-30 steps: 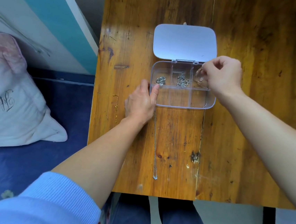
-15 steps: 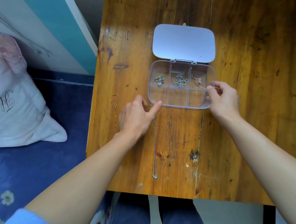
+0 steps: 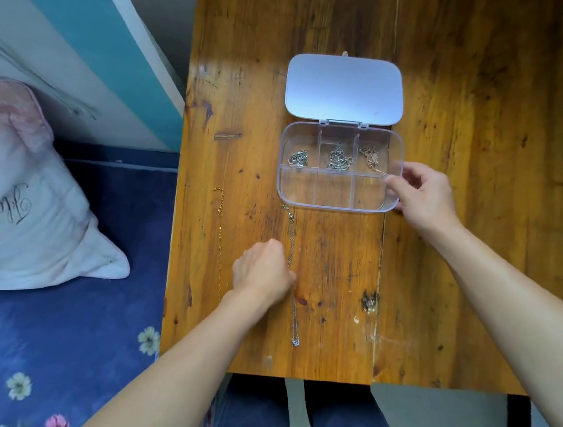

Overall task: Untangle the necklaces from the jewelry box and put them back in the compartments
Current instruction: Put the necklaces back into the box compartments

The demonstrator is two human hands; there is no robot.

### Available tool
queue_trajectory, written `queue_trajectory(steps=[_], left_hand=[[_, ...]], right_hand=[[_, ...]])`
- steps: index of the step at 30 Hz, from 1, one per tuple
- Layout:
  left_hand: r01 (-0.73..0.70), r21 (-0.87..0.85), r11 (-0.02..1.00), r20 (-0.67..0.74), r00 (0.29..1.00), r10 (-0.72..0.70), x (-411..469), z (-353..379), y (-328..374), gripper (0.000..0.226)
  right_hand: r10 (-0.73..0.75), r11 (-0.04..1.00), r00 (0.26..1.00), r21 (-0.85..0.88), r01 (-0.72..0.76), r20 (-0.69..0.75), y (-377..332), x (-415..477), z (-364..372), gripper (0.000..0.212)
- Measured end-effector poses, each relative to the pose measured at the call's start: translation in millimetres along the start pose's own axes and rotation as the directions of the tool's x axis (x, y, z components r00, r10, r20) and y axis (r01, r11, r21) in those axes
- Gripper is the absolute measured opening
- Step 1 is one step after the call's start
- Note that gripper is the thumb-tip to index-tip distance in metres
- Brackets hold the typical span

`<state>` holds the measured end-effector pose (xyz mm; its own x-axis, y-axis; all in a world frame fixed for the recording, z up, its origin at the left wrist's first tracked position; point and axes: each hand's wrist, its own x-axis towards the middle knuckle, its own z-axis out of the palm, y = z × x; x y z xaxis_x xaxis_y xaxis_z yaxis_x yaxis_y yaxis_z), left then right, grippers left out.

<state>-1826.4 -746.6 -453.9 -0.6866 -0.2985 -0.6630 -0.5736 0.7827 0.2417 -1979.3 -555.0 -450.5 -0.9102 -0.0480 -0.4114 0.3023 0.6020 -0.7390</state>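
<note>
A clear jewelry box (image 3: 336,203) lies on the wooden table with its lid (image 3: 345,93) flipped open behind it. Its three far compartments hold a silver chain (image 3: 298,158), a second silver chain (image 3: 339,159) and a rose-gold chain (image 3: 372,158); the three near ones look bare. A silver necklace (image 3: 292,235) lies stretched out below the box, a gold necklace (image 3: 221,228) to its left. My left hand (image 3: 262,271) rests curled over the silver necklace's middle, fingers hidden. My right hand (image 3: 419,195) pinches the box's right rim.
The table (image 3: 460,230) ends at a near edge just below the necklaces. To the left lie a bed with a dark floral sheet (image 3: 54,346) and a white pillow (image 3: 26,209). A turquoise wall panel (image 3: 101,34) stands behind them.
My left hand left the box's left side and drew back along the silver necklace. My right hand came out of the far right compartment, leaving the rose-gold chain there, and took the right rim.
</note>
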Motion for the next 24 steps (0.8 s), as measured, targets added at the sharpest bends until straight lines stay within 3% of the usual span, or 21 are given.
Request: queue_trajectory(steps=[3,6,10,13,18,24], left_hand=[[-0.029,-0.058,0.998,-0.023,0.999,0.028,-2,0,-2,0.014],[-0.042,-0.238,0.97,-0.01,0.999,0.04,-3,-3,-6,0.017],[-0.144,-0.452,0.88,-0.082,0.989,0.12,-6,-13,-8,0.016],[-0.201,-0.533,0.822,-0.158,0.978,0.136,-8,-24,-2,0.012],[-0.326,-0.576,0.749,-0.288,0.939,0.187,-14,-42,7,0.009],[-0.396,-0.653,0.646,-0.385,0.908,0.168,-24,-73,23,0.011]], right_hand=[[-0.154,0.966,0.985,-0.222,0.133,-0.081,1,-3,0,0.061],[-0.301,0.876,0.951,-0.415,0.245,-0.074,-3,-3,-1,0.047],[-0.242,0.765,0.97,-0.613,0.2,0.014,-7,4,0,0.022],[-0.268,0.75,0.963,-0.624,0.217,0.013,-12,9,0,0.019],[-0.332,0.839,0.941,-0.476,0.264,-0.064,-24,12,-4,0.018],[-0.245,0.885,0.968,-0.421,0.197,-0.06,-22,20,4,0.041]])
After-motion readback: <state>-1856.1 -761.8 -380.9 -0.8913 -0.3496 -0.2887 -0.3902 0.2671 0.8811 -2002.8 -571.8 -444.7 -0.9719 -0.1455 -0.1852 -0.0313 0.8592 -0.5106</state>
